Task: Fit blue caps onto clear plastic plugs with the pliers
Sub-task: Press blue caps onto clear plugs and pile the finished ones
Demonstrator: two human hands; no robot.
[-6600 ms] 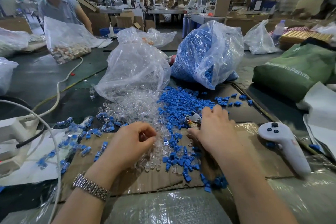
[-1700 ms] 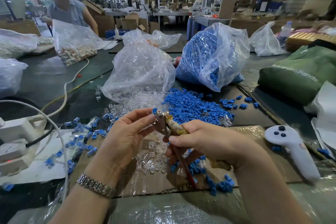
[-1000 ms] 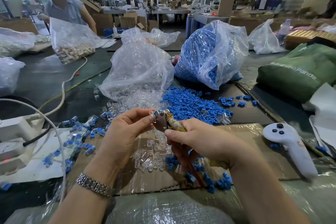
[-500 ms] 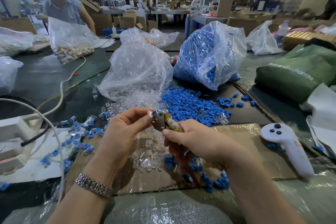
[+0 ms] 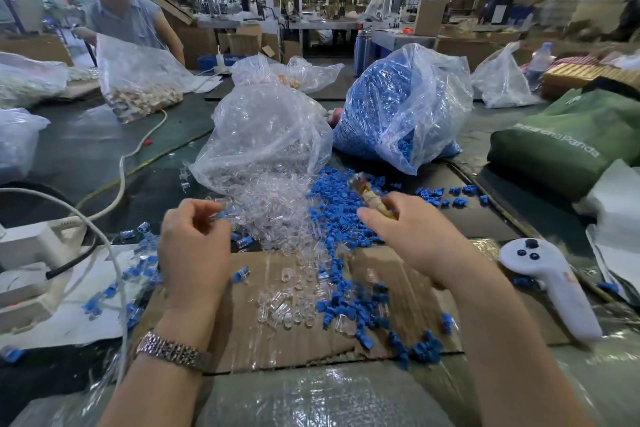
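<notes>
On the cardboard sheet (image 5: 408, 291) covering the counter, the left hand (image 5: 194, 246) pinches a capped plug (image 5: 221, 215); the right hand (image 5: 412, 236) grips the pliers (image 5: 372, 196). Loose blue caps (image 5: 341, 215) lie just beyond the cardboard. Likely next: drop the plug, pick fresh parts.

Hands: joined at the pliers half a second ago, now well apart. Left hand (image 5: 194, 246): withdrawn leftward, pinching a capped plug (image 5: 221, 215) in its fingertips. Right hand (image 5: 412, 236): moved rightward, gripping the pliers (image 5: 372, 199), whose blurred head now points up and away over the blue caps (image 5: 332, 208).
</notes>
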